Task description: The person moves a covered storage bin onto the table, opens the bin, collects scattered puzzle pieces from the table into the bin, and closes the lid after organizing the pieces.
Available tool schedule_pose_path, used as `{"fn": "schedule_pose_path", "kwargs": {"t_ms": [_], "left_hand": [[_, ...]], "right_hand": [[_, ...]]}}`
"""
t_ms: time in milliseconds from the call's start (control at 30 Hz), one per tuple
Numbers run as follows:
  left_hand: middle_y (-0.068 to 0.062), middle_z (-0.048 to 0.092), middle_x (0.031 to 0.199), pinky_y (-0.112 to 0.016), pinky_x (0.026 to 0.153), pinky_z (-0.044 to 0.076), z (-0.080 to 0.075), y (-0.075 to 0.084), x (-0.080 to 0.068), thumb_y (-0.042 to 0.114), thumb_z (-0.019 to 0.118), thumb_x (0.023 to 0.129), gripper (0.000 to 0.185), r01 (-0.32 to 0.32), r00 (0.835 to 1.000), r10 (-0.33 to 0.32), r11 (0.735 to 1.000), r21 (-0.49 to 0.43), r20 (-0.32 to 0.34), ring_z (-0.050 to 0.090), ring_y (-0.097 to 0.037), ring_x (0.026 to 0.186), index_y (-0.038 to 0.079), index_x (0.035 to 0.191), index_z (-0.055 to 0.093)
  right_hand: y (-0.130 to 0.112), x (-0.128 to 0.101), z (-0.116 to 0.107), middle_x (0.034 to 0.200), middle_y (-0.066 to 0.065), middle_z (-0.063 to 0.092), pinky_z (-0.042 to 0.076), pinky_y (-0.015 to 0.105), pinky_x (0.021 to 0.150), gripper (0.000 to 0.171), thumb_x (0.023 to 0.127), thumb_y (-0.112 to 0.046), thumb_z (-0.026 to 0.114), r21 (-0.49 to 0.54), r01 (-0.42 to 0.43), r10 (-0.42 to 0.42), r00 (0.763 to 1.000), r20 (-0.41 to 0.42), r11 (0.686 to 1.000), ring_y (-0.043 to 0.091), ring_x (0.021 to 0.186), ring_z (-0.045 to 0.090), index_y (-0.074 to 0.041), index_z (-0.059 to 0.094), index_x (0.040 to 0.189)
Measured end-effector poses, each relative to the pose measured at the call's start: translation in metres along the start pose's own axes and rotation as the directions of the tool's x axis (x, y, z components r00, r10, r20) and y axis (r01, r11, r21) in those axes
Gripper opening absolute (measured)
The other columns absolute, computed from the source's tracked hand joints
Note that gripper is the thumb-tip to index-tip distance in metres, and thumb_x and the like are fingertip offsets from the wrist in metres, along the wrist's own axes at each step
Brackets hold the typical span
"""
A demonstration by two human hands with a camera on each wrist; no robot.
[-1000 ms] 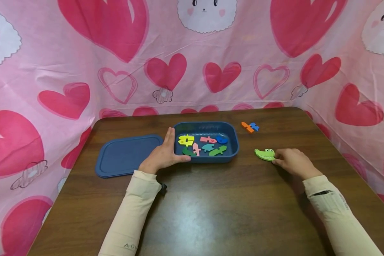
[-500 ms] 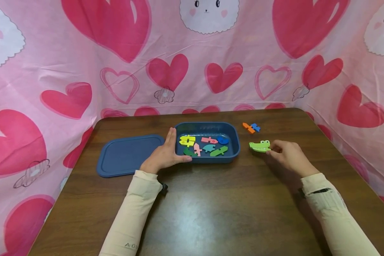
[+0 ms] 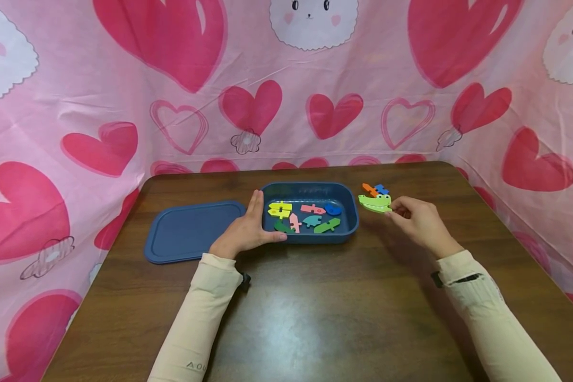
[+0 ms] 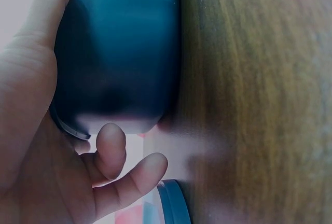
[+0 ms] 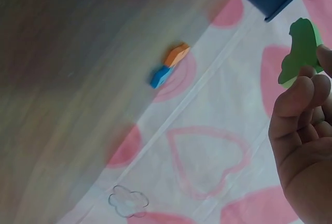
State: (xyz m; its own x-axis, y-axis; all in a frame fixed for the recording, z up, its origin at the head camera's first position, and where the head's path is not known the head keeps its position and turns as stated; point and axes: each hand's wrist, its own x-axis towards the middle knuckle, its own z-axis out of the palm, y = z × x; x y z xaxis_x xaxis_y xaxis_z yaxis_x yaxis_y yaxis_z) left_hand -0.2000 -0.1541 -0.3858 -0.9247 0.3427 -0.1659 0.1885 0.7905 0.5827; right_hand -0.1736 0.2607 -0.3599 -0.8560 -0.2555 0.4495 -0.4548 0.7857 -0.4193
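Note:
A green crocodile-head piece (image 3: 375,203) with white eyes and teeth is pinched at its right end by my right hand (image 3: 422,223), held above the table to the right of the box. In the right wrist view the plain back of the crocodile-head piece (image 5: 302,47) shows between thumb and fingers. My left hand (image 3: 245,229) rests against the left end of a dark blue box (image 3: 310,239), thumb on the front rim and fingers straight along the side. Inside the box lie several flat puzzle pieces: a yellow pair (image 3: 280,210), pink, blue, teal and green (image 3: 327,226) ones.
A flat blue lid (image 3: 193,232) lies on the wooden table (image 3: 286,307) left of the box. Behind the crocodile head are an orange piece (image 3: 370,189) and a blue piece (image 3: 382,189). A pink heart-patterned cloth (image 3: 305,148) hangs around the table.
My right hand has lifted the crocodile-head piece off the table and carried it left and away from me. The left hand stays at the box.

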Motion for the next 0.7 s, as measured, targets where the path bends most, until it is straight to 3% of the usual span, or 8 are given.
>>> {"fn": "schedule_pose_path", "kwargs": {"t_ms": [267,700], "left_hand": [[0.000,-0.016,0.168,-0.053,0.098,0.049,0.000,0.002,0.000,0.073,0.072,0.076,0.134,0.003,1.000,-0.003,1.000,-0.001,-0.002,0.053,-0.043,0.126,0.017,0.161,-0.015],[0.001,-0.017,0.168,-0.053,0.098,0.049,-0.001,0.002,0.000,0.075,0.072,0.075,0.135,0.007,1.000,-0.007,1.000,-0.003,0.001,0.052,-0.044,0.126,0.018,0.161,-0.015]], "right_hand": [[-0.014,0.012,0.013,0.077,0.003,0.064,0.045,0.032,0.061,0.015,0.084,-0.001,0.081,0.040,0.039,-0.039,0.999,0.006,0.998,0.018,0.068,0.055,-0.003,0.068,0.090],[-0.036,0.028,0.030,0.081,0.003,0.066,0.048,0.036,0.065,0.008,0.091,-0.011,0.077,0.122,-0.022,0.008,0.994,0.113,0.992,0.020,0.073,0.055,-0.005,0.071,0.095]]}}
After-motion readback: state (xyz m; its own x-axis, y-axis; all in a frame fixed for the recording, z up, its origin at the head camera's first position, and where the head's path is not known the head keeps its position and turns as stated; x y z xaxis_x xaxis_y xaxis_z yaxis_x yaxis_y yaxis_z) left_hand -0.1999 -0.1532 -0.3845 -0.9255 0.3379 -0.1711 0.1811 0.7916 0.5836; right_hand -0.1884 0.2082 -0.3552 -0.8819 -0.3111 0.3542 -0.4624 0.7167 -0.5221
